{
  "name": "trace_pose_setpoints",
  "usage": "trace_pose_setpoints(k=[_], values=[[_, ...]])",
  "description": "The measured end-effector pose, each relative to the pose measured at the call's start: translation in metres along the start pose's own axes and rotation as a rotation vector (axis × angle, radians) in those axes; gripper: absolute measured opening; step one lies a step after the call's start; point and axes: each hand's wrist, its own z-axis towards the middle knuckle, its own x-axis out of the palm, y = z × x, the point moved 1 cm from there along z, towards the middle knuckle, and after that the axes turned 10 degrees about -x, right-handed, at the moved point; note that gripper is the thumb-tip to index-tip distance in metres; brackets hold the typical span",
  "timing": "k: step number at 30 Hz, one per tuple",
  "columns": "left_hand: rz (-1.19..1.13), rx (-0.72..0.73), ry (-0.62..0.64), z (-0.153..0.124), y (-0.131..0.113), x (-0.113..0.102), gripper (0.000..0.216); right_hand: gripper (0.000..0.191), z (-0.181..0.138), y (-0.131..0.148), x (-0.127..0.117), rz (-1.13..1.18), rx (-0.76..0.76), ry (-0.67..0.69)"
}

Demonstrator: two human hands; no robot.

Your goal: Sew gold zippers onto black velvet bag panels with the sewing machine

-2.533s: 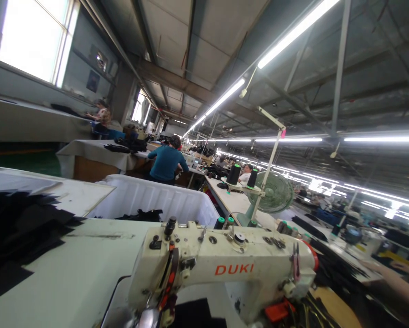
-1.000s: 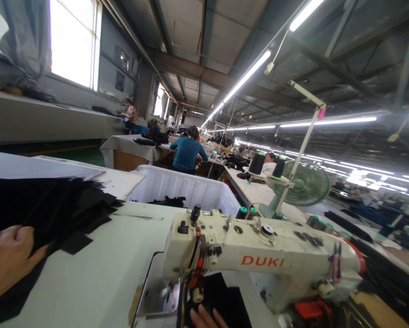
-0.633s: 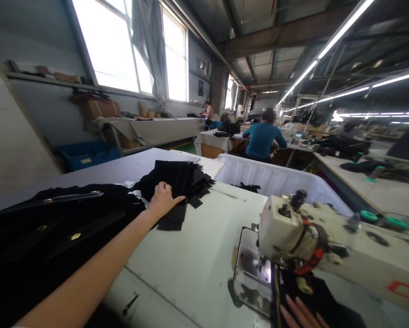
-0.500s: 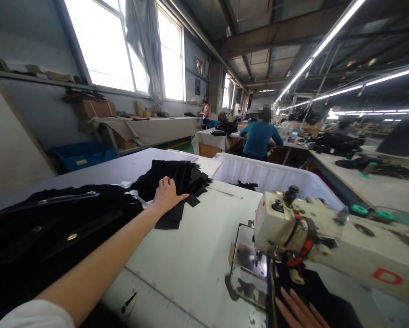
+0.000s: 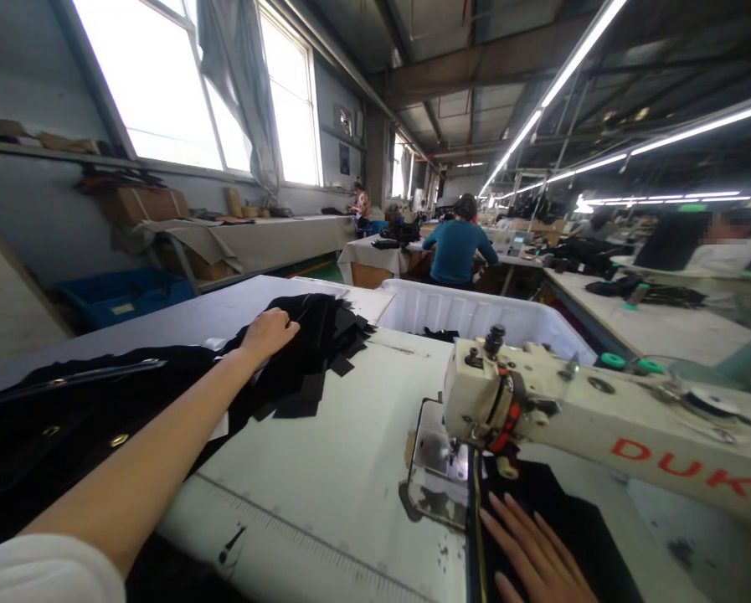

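My left hand (image 5: 267, 337) reaches out over a pile of black fabric pieces (image 5: 316, 335) on the table's left side. Its fingers are curled and closed on black fabric there, though the fingertips are partly hidden. My right hand (image 5: 532, 548) lies flat, fingers stretched out, on a black fabric piece (image 5: 576, 502). Along that piece's left edge runs a zipper with a gold-coloured line (image 5: 479, 519), leading under the presser foot of the sewing machine (image 5: 532, 398). The machine's small lamp lights the needle area.
Black garments with metal eyelets (image 5: 74, 419) are heaped at the left, under my forearm. Behind the machine stands a white plastic bin (image 5: 501, 314) with black pieces inside. A ruler strip (image 5: 275, 523) marks the table's front edge. A person in blue (image 5: 455, 251) sits farther ahead.
My left hand has moved left across the pile, its fingers now closed on the fabric. My right hand remains flat on the piece by the machine. The view has shifted right.
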Motion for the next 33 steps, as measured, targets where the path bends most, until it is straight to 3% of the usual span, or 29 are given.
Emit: trace_pose_setpoints(k=[3,6,9,11,14,15,17,20,22,26,33], values=[[-0.106,0.18,0.102,-0.045,-0.016,-0.003,0.016,0.054,0.018,0.012,-0.03,0.113,0.128,0.082],[-0.269,0.398,0.338,-0.126,-0.046,0.015,0.019,0.04,0.041,0.021,-0.058,0.318,0.26,0.21],[-0.421,0.527,0.585,-0.217,-0.074,0.027,0.026,0.031,0.061,0.021,-0.066,0.435,0.38,0.241],[-0.555,0.582,0.767,-0.26,-0.088,0.024,0.025,0.033,0.066,0.021,-0.063,0.459,0.379,0.256],[-0.638,0.719,1.034,-0.285,-0.102,0.018,0.019,0.041,0.065,0.025,-0.056,0.475,0.356,0.283],[-0.632,0.77,1.066,-0.285,-0.106,0.02,0.019,0.042,0.064,0.028,-0.055,0.474,0.358,0.287],[-0.613,0.819,0.95,-0.279,-0.113,0.03,0.018,0.044,0.063,0.034,-0.055,0.473,0.366,0.289],[-0.531,0.8,0.516,-0.274,-0.121,0.059,0.031,0.043,0.063,0.04,-0.057,0.48,0.377,0.281],[-0.472,0.824,0.347,-0.278,-0.124,0.076,0.047,0.044,0.063,0.04,-0.058,0.483,0.386,0.274],[-0.437,0.911,0.274,-0.277,-0.134,0.086,0.047,0.046,0.067,0.031,-0.052,0.439,0.416,0.29],[-0.411,1.054,0.249,-0.245,-0.14,0.088,0.04,0.04,0.082,0.005,-0.033,0.448,0.379,0.215]])
